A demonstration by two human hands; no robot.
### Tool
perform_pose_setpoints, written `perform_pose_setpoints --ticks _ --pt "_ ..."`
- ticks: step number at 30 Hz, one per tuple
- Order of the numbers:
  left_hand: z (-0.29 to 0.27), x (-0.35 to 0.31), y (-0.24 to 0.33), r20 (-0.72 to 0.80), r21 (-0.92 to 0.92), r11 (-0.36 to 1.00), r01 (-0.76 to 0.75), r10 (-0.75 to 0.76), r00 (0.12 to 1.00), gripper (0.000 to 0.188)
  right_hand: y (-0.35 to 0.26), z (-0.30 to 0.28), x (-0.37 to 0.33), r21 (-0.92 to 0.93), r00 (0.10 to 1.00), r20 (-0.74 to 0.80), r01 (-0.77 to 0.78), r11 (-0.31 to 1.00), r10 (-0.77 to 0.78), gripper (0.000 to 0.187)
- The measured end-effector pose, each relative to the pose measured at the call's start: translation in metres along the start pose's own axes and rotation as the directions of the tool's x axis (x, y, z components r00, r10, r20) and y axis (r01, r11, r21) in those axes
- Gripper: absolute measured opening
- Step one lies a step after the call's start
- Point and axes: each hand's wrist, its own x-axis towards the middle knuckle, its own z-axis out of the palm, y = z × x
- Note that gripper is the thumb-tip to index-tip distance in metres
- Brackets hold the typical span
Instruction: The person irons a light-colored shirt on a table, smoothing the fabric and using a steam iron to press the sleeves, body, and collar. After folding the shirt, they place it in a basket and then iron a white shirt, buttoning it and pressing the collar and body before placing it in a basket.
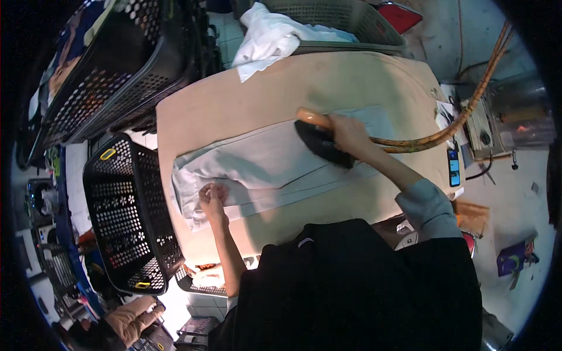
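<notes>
Light grey trousers [257, 164] lie lengthwise across a padded ironing table [234, 114], waist end at the left, with wrinkles and raised folds there. My right hand [350, 136] is wrapped round the wooden handle of a dark iron [322, 143], which rests on the leg part at the right. At the waist end, my left hand [214, 196] has its fingers bent together in a pinch on the cloth. The iron and my right arm partly hide the far leg end.
A wrapped hose [433, 139] runs from the iron to the upper right. A phone [453, 168] lies at the table's right edge. Black perforated baskets [126, 216] stand at the left. White cloth [269, 38] hangs from a crate [357, 48] behind the table. Another person [126, 322] is at the lower left.
</notes>
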Motion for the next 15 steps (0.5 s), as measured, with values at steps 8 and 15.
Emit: perform_pose_setpoints --ticks 8,15 --pt "0.040 -0.008 -0.013 0.029 0.141 0.978 0.155 -0.161 0.987 0.033 0.135 -0.040 -0.021 -0.126 0.962 -0.065 -0.270 0.954 0.264 0.022" --pt "0.042 -0.008 -0.027 -0.023 0.114 0.991 0.074 -0.072 0.997 0.017 0.232 -0.038 -0.011 -0.115 0.932 -0.098 -0.360 0.926 0.350 0.028"
